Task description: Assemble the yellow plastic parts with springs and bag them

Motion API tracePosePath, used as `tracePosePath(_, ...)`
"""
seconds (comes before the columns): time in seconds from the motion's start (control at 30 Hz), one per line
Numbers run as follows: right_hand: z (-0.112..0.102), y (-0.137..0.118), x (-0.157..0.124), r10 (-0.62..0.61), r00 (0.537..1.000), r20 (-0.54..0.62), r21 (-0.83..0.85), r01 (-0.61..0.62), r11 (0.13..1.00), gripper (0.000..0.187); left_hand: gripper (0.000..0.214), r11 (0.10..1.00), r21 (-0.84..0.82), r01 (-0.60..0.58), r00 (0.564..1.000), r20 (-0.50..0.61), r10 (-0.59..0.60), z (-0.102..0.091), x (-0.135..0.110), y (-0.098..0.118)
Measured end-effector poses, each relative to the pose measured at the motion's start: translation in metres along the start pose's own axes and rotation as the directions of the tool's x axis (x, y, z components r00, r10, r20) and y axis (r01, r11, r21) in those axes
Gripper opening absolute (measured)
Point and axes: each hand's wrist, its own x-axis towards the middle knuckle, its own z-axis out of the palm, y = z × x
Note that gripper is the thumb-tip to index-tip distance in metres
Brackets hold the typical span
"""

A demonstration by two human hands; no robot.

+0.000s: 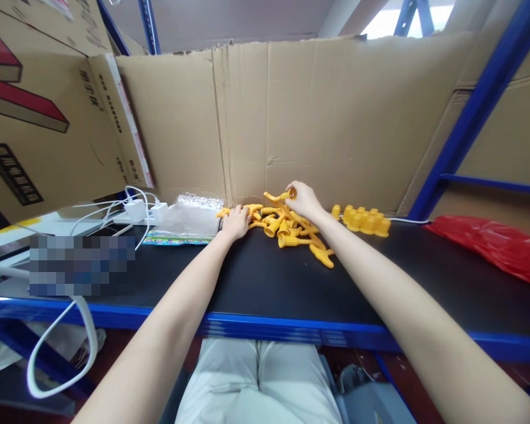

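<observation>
Room before yellow pile (284,227), cardboard (335,123) behind

Bright, diffuse light filled the room; the upper opening (384,23) glared white, clear plastic (188,218) glinted, and the view's edges stretched.

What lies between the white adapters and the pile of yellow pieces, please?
In the head view, a shiny clear plastic bag lies between the white adapters and the pile of yellow pieces, whose left end the left hand touches.
</observation>
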Motion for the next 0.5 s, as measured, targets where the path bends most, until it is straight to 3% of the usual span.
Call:
tracePosePath(0.13, -0.016, 0.012, -0.010, 0.150, 0.983, -0.105, 0.238, -0.121, 0.964, 0.024, 0.038, 0.995, -0.003, 0.101, 0.994, 0.039, -0.101, -0.005, 0.002, 0.007)
tracePosePath(0.33, -0.006, 0.026, -0.028, 0.367, 0.922, -0.125, 0.557, -0.241, 0.795, 0.030, 0.044, 0.987, 0.036, 0.156, 0.969, 0.186, -0.160, -0.019, 0.004, 0.022)
tracePosePath(0.4, -0.003, 0.027, -0.029, 0.412, 0.903, -0.126, 0.617, -0.253, 0.745, 0.031, 0.046, 0.989, -0.013, 0.145, 0.985, 0.099, -0.143, -0.024, -0.001, 0.026)
tracePosePath(0.5, -0.003, 0.025, -0.030, 0.410, 0.906, -0.106, 0.666, -0.242, 0.706, 0.032, 0.050, 0.994, -0.103, 0.042, 0.985, -0.164, -0.059, -0.030, -0.013, 0.031)
